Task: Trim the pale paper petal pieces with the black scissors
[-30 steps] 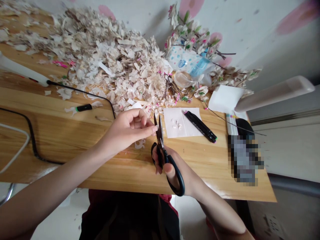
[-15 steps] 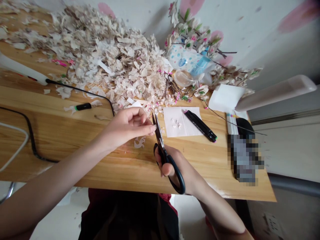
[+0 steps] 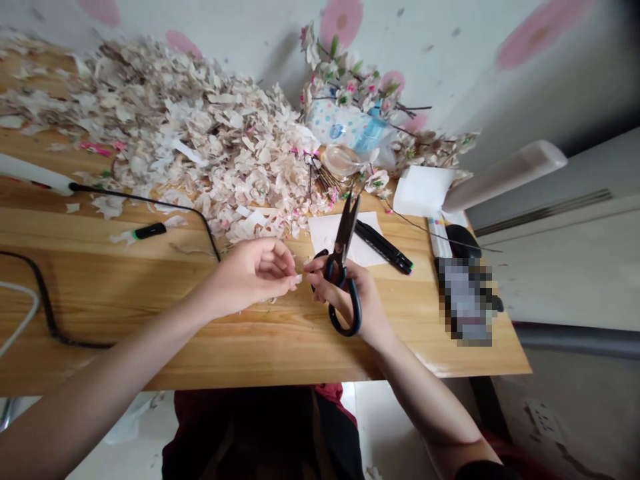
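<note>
Watching over the head cam. The left hand (image 3: 260, 272) is pinching thumb to index on what I'm reading as a small pale scrap (image 3: 299, 278); I'm not getting enough detail to call its shape or long axis. The right hand (image 3: 367, 300) is gripping the scissors (image 3: 345, 230) by the handles, blades slightly parted, while its thumb and index are pointing left, tips a little apart.

Key relation: the scrap is sitting at the left fingertips, directly left of the right thumb and index and just beside them. I'm not able to tell if they're touching. The left hand is the nearer one, since it's doing the holding; the right fingertips are coming second. Scissors are lying right of the scrap, long axis running away toward the far side of the table (image 3: 250, 350) and leaning a bit right, so the blades are pointing past the scrap, not at it.

Around that: white paper (image 3: 324, 228) is lying behind the scissors, black markers (image 3: 385, 247) are resting partly on it, and the petal pile (image 3: 220, 127) is spreading beyond the left hand.
</note>
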`<state>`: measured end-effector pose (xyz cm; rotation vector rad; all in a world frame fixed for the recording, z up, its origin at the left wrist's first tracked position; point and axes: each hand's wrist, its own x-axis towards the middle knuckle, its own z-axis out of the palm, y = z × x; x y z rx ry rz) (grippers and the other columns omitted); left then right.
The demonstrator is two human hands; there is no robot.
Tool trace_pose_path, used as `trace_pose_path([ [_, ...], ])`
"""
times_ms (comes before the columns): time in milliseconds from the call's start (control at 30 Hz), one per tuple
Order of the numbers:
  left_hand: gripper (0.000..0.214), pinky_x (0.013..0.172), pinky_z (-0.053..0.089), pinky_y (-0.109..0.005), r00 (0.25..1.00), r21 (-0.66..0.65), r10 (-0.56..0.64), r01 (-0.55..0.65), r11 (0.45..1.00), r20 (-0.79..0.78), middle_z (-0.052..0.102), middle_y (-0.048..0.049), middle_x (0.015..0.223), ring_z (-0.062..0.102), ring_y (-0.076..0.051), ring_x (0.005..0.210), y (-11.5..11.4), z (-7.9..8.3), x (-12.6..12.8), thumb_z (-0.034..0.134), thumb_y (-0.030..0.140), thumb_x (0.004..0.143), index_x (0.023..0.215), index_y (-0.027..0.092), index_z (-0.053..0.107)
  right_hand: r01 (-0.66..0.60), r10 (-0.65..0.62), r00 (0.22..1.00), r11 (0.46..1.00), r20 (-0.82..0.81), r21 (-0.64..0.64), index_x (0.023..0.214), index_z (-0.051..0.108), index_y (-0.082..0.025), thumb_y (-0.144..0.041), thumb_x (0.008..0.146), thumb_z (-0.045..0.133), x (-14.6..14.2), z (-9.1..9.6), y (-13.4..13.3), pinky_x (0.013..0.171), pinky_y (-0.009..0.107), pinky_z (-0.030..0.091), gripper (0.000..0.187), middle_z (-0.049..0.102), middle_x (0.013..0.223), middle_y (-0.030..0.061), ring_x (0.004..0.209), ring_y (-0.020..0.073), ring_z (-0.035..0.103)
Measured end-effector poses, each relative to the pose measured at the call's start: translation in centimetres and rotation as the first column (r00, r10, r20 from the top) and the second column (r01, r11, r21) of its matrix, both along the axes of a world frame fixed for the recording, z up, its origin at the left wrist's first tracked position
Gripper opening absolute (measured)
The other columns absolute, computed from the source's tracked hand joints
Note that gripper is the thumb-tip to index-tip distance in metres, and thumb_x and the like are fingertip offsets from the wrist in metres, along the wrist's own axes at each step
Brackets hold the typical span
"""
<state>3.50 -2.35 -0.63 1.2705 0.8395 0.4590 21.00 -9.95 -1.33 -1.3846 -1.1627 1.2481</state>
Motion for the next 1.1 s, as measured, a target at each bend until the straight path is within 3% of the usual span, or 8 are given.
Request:
trace_pose_path([
  [167,0.018,0.065,0.052,-0.022,0.999,0.050,-0.024,0.025,0.998,-0.024,0.066,0.0022,0.072,0.065,-0.010,0.067,0.0,-0.4,0.0,0.073,0.014,0.068,0.079,0.016,0.059,-0.008,0.008,1.000,1.000,0.011,0.004,0.076,0.059,-0.017,-0.040,0.075,0.074,-0.4,0.1,0.2,0.055,0.023,0.039,0.027,0.053,0.064,-0.0031,0.056,0.0107,0.048],
  [400,0.021,0.066,0.051,-0.023,0.998,0.075,-0.055,0.058,0.995,-0.043,0.066,0.0006,0.076,0.064,-0.011,0.070,-0.1,-0.5,0.0,0.070,0.015,0.069,0.086,0.016,0.058,-0.042,0.041,0.999,0.999,-0.035,-0.014,0.079,0.061,-0.015,-0.033,0.073,0.075,-0.5,0.2,0.1,0.055,0.021,0.038,0.024,0.054,0.065,-0.0029,0.057,0.0092,0.046],
  [533,0.023,0.068,0.051,-0.026,0.997,0.091,-0.066,0.069,0.993,-0.028,0.067,-0.0013,0.082,0.065,-0.013,0.074,-0.2,-0.5,0.1,0.070,0.018,0.071,0.090,0.016,0.058,-0.055,0.055,0.998,0.998,0.025,-0.014,0.075,0.060,-0.016,-0.037,0.075,0.070,-0.4,0.5,0.2,0.055,0.022,0.039,0.024,0.054,0.066,-0.0022,0.056,0.0094,0.046],
  [633,0.022,0.072,0.051,-0.026,0.998,0.130,-0.035,0.041,0.991,-0.050,0.069,-0.0033,0.091,0.064,-0.014,0.080,0.0,-0.6,0.0,0.069,0.023,0.073,0.092,0.017,0.059,0.032,-0.030,0.992,0.999,0.120,-0.014,0.076,0.060,-0.016,-0.039,0.075,0.067,1.1,0.5,0.9,0.053,0.022,0.039,0.024,0.055,0.062,-0.0024,0.053,0.0107,0.048],
  [733,0.020,0.074,0.051,-0.027,0.996,0.154,0.030,-0.017,0.988,-0.084,0.068,-0.0044,0.093,0.064,-0.015,0.083,0.3,-0.7,0.0,0.068,0.027,0.074,0.090,0.016,0.060,0.163,-0.139,0.936,0.986,0.324,-0.047,0.074,0.060,-0.016,-0.041,0.075,0.064,3.6,0.2,1.8,0.051,0.024,0.039,0.025,0.055,0.059,-0.0016,0.052,0.0132,0.051],
  [867,0.016,0.075,0.052,-0.029,0.994,0.196,0.048,-0.027,0.980,-0.103,0.068,-0.0036,0.086,0.065,-0.016,0.081,0.5,-0.9,0.1,0.066,0.028,0.074,0.083,0.017,0.061,0.250,-0.151,0.752,0.966,0.641,-0.065,0.068,0.061,-0.015,-0.035,0.074,0.059,6.2,-0.6,2.9,0.053,0.027,0.035,0.021,0.055,0.057,0.0011,0.056,0.0180,0.053],
  [1000,0.014,0.074,0.053,-0.030,0.992,0.217,0.066,-0.042,0.975,-0.109,0.069,-0.0034,0.083,0.065,-0.017,0.078,0.5,-0.9,0.1,0.065,0.029,0.073,0.080,0.017,0.062,0.279,-0.176,0.698,0.960,0.695,-0.037,0.066,0.063,-0.015,-0.031,0.073,0.056,6.8,-1.2,3.4,0.056,0.028,0.034,0.018,0.058,0.060,0.0035,0.061,0.0211,0.055],
  [1100,0.013,0.074,0.054,-0.031,0.989,0.219,0.093,-0.067,0.973,-0.113,0.069,-0.0036,0.083,0.066,-0.017,0.078,0.6,-0.9,0.1,0.064,0.030,0.074,0.078,0.018,0.062,0.291,-0.212,0.713,0.957,0.668,-0.007,0.082,0.068,-0.014,-0.034,0.078,0.052,7.2,-1.6,3.4,0.058,0.029,0.038,0.025,0.063,0.067,0.0050,0.064,0.0214,0.057],
])
